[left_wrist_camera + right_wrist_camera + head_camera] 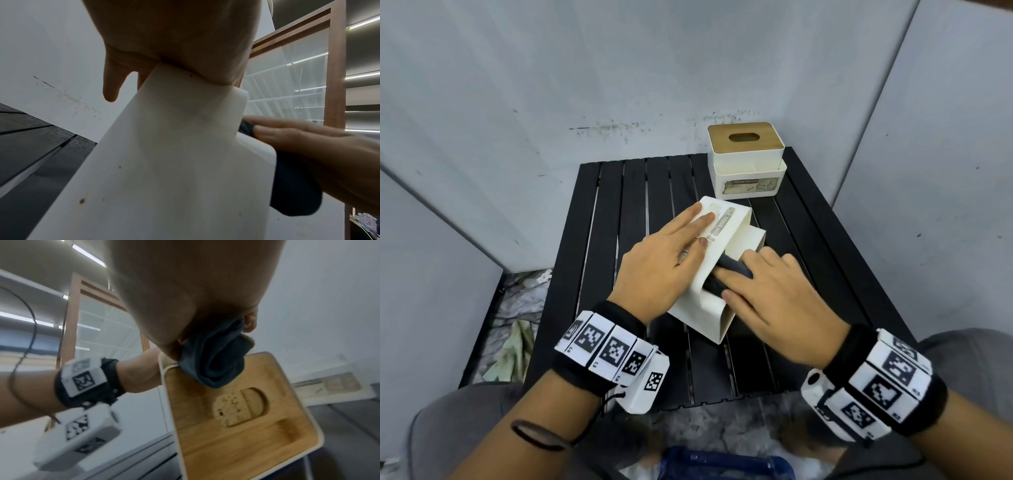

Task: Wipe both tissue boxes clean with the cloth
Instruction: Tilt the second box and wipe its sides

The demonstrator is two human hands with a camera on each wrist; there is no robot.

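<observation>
A white tissue box (726, 236) lies tipped on its side in the middle of the black slatted table (616, 205). My left hand (681, 246) presses flat on its upper face with straight fingers. My right hand (750, 284) grips a bunched dark blue cloth (734, 269) against the box's stepped right side. In the right wrist view the cloth (213, 356) touches the top corner of the box's wooden lid (236, 410), which has an oval slot. The left wrist view shows the box's white wall (174, 154) with small brown specks. The second tissue box (746, 171) stands upright at the back right.
Grey partition walls close in the table at the back and on both sides. The table's left half is bare slats. Rubble-like floor (517, 308) shows to the left below the table. A blue object (722, 462) sits at the bottom edge between my knees.
</observation>
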